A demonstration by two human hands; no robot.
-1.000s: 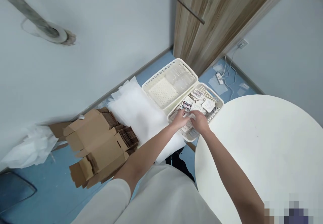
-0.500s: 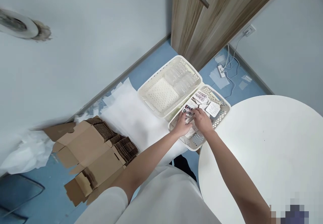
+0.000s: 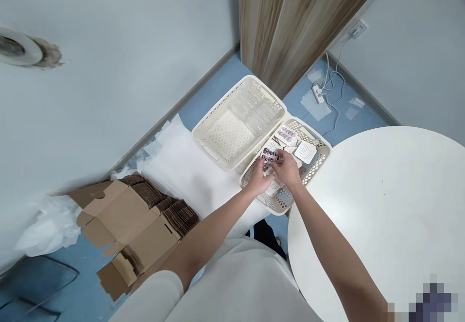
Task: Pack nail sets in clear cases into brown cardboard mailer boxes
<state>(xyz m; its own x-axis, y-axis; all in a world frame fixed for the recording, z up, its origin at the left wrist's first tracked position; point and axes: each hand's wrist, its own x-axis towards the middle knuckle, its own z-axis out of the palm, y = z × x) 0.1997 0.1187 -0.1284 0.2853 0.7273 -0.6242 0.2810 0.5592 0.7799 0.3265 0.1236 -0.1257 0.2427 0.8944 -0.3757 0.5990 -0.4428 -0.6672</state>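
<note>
My left hand [image 3: 258, 180] and my right hand [image 3: 288, 168] are close together over the near white basket [image 3: 308, 179]. Between their fingertips is a small white card with rows of dark red oval pieces [image 3: 269, 153], gripped at its left by my left hand and at its right by my right hand. Beyond it in the basket lies a similar card with paler pink pieces [image 3: 286, 135]. A white card with printed lines [image 3: 305, 152] rests to the right of my right hand. More cards below are partly covered by my hands.
A second white basket [image 3: 227, 135] adjoins, with clear plastic boxes [image 3: 254, 109] in it. White sheets [image 3: 185, 167] and flattened cardboard boxes [image 3: 127, 215] lie to the left. A round white table [image 3: 381, 206] stands right. A power strip [image 3: 318, 94] with cables lies on the floor near the wooden cabinet [image 3: 276, 31].
The view has shifted slightly. Both hands stay over the same basket at the card with dark red pieces, and my right fingers have moved a little closer to my left ones.
</note>
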